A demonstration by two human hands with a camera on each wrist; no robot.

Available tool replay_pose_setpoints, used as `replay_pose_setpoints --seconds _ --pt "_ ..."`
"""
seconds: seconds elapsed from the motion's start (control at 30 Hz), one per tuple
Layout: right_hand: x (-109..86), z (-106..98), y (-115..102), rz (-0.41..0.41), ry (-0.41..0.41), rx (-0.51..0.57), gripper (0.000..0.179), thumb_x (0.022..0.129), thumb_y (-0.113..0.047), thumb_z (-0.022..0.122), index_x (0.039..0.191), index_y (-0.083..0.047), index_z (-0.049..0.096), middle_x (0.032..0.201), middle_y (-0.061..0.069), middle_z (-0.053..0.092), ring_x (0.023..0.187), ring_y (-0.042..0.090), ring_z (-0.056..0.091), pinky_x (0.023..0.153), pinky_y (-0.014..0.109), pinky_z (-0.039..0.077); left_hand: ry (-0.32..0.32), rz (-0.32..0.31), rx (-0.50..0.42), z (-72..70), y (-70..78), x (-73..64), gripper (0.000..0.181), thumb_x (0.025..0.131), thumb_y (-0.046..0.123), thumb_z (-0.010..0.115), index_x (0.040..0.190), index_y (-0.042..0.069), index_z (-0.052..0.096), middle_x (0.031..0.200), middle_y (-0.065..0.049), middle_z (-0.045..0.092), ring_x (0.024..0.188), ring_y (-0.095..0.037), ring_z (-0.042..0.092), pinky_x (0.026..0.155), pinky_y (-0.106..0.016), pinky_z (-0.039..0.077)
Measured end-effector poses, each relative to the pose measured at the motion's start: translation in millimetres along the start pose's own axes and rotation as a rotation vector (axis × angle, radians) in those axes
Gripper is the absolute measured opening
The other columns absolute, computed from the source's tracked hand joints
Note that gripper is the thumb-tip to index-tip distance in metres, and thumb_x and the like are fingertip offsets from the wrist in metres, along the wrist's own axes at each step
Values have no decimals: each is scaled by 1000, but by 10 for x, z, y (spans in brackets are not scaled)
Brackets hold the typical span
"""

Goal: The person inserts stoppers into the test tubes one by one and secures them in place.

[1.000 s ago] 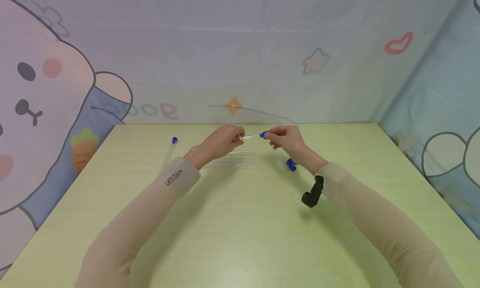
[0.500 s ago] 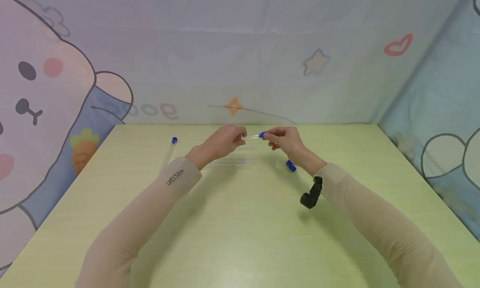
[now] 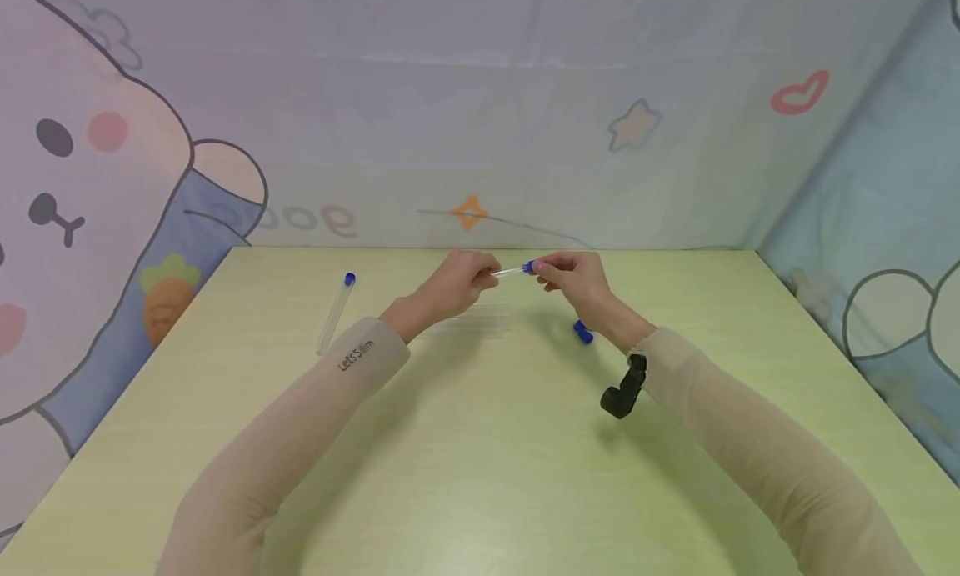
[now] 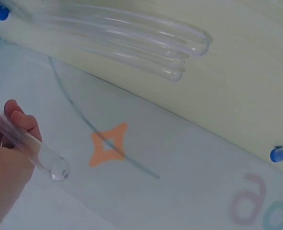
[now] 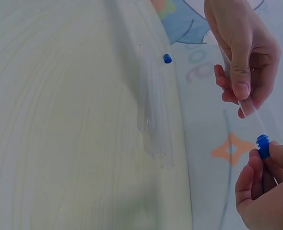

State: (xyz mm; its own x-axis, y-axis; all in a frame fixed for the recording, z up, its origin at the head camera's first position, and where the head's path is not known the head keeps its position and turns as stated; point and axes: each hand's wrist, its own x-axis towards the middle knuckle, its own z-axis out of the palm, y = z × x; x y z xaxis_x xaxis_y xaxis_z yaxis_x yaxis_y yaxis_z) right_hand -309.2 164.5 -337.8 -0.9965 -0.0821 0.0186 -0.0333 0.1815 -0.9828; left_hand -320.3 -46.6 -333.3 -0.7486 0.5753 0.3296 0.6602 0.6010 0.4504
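Pale yellow table (image 3: 480, 443), blue-capped tube (image 3: 335, 313) lying at left, loose clear tubes (image 4: 132, 28) side by side mid-table, blue caps (image 3: 583, 333) at right

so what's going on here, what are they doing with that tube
A person holds a clear tube in the left hand, and the right hand pinches a blue cap at its end; how firmly it is seated is hard to tell. On the table lie more clear tubes, with spare blue caps to the right and a capped tube to the left.
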Motion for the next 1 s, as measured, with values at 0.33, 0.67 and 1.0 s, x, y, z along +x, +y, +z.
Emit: replay_pose_setpoints --seconds 0.33,0.67,1.0 --pt "-15 72 -74 -4 47 38 28 94 -14 62 111 9 63 82 -5 65 74 6 61 75 18 54 75 10 -20 10 61 5 12 92 4 62 98 -4 69 82 -13 66 69 -18 50 67 -27 42" --pt "-24 106 -76 -7 45 51 29 93 -13 62 111 10 64 82 -2 66 71 6 62 75 18 54 87 0 -50 1 61 -15 9 91 3 62 92 -4 69 79 -15 65 67 -18 47 65 -26 39" --pt "-44 118 -130 -21 55 41 28 93 -13 63 111 9 65 74 -10 65 73 7 64 80 21 54 100 6 -57 -31 92 3 12 92 5 61 89 -4 69 72 -10 60 61 -15 42 60 -24 35"
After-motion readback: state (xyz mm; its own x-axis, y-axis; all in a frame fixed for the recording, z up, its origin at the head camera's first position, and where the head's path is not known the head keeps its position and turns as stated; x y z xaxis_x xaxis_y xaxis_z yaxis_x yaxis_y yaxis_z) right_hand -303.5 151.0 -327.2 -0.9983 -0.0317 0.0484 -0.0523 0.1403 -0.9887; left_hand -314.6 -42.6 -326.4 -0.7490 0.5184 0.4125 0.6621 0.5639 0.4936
